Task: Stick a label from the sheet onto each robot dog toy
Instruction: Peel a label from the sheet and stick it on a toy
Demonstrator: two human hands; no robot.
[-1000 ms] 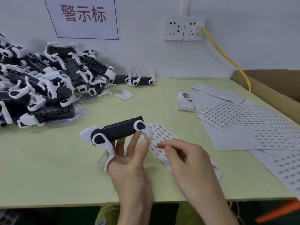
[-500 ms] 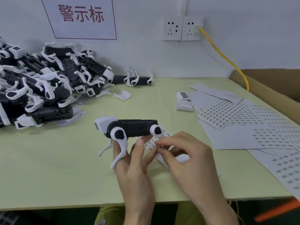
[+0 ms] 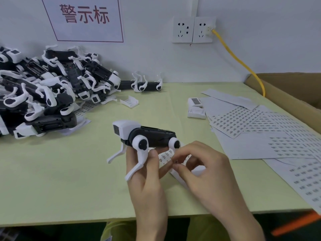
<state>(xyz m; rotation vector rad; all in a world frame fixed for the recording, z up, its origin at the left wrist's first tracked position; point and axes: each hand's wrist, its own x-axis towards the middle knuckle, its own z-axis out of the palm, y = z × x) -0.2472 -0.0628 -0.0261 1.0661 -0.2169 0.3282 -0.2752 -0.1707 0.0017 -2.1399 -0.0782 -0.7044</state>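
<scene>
Above the pale green table (image 3: pixel 52 180), the left hand (image 3: pixel 147 181) curls its fingers up under a black-and-white robot dog toy (image 3: pixel 144 136) to hold it level, while the right hand (image 3: pixel 206 173) pinches thumb and forefinger on the small label strip (image 3: pixel 165 156) just below the toy's rear.

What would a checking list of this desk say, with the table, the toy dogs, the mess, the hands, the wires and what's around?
Surface: pale green table.
Job's things: robot dog toy held up; label strip beneath it; pile of toy dogs at far left.
Clutter: loose label sheets on the right; small white parts.
Hands: left hand holds the toy; right hand pinches at the strip.
Cables: yellow cable plugged into wall sockets.
Surroundings: red-lettered sign; cardboard box.
</scene>
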